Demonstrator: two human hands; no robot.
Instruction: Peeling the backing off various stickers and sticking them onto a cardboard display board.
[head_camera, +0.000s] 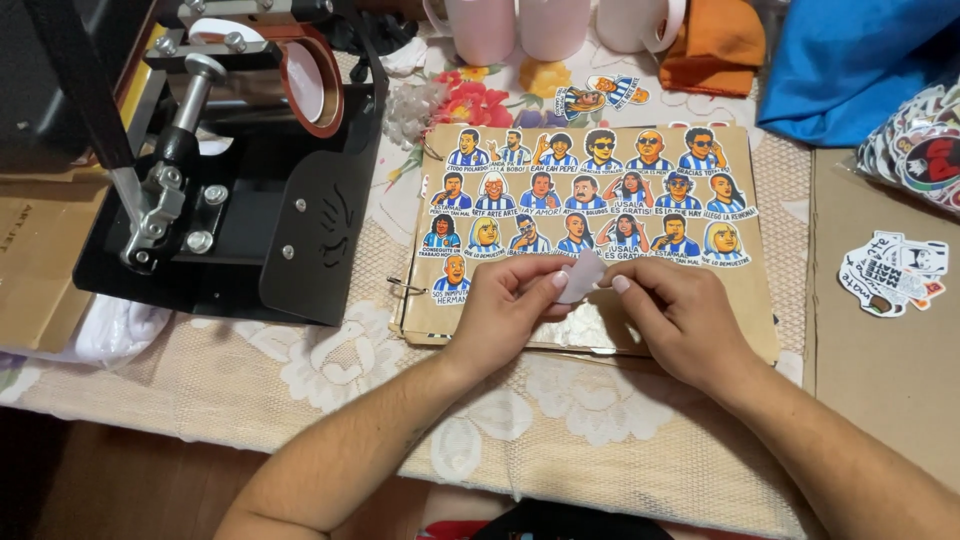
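Note:
My left hand (508, 305) and my right hand (672, 310) meet over the lower part of a brown ring-bound album page (590, 210). Between the fingertips of both hands is a small pale sticker (581, 277), seen from its blank white back. The page carries several rows of cartoon portrait stickers (585, 195) in blue and white striped shirts. The bottom row is partly hidden by my hands.
A black mug heat press (240, 150) stands at the left on the lace tablecloth (350, 370). White mugs (550, 25) line the back edge. A loose pair of stickers (600, 95) lies above the album. Sticker piles (895, 272) and a bag of stickers (925, 145) lie right, by blue cloth (860, 60) and orange cloth (715, 45).

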